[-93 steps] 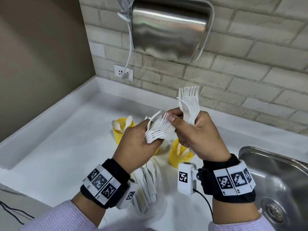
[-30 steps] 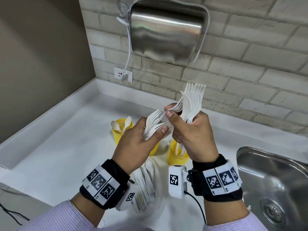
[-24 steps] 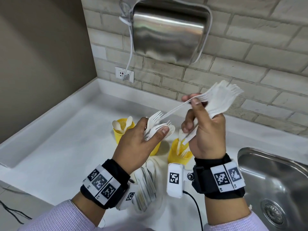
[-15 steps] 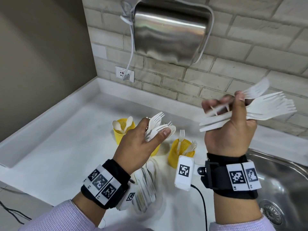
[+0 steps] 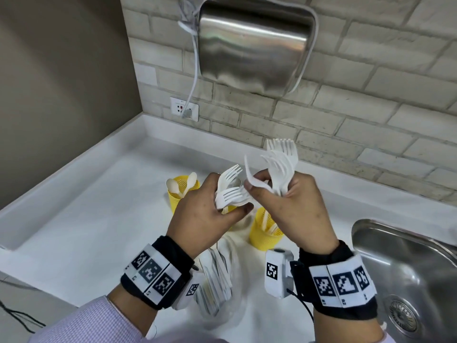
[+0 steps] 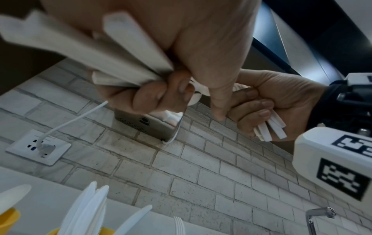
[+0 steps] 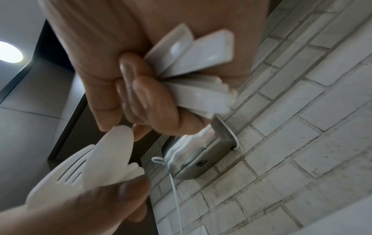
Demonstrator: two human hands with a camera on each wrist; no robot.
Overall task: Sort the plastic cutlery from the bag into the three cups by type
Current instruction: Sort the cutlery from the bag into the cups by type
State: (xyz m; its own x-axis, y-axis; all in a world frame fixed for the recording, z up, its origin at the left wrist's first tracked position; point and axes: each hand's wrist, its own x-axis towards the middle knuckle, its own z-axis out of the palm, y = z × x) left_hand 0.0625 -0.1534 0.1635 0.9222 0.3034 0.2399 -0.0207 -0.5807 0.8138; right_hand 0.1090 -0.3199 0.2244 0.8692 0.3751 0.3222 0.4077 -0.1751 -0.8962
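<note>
Above the cups, my left hand (image 5: pixel 231 206) grips a small mixed bundle of white cutlery (image 5: pixel 228 191), two forks and a spoon bowl showing. Close beside it, my right hand (image 5: pixel 258 186) clutches a bunch of forks (image 5: pixel 282 162), tines up, and its thumb and forefinger touch the left bundle. In the wrist views, fingers curl round the handles (image 6: pixel 130 52) and the fork handles (image 7: pixel 197 66). Three yellow cups stand below: the left cup (image 5: pixel 173 198) holds spoons, the right cup (image 5: pixel 264 237) holds forks, the middle one is mostly hidden; knives (image 6: pixel 86 211) stand in it.
The clear bag (image 5: pixel 217 280) with more cutlery lies on the white counter (image 5: pixel 86 219) under my wrists. A steel sink (image 5: pixel 408 263) is at the right. A hand dryer (image 5: pixel 252 40) and a socket (image 5: pixel 184 108) hang on the brick wall behind.
My right hand drew a fork out of the left bundle, swung it away to the right with its bunch, and has now come back against the left hand.
</note>
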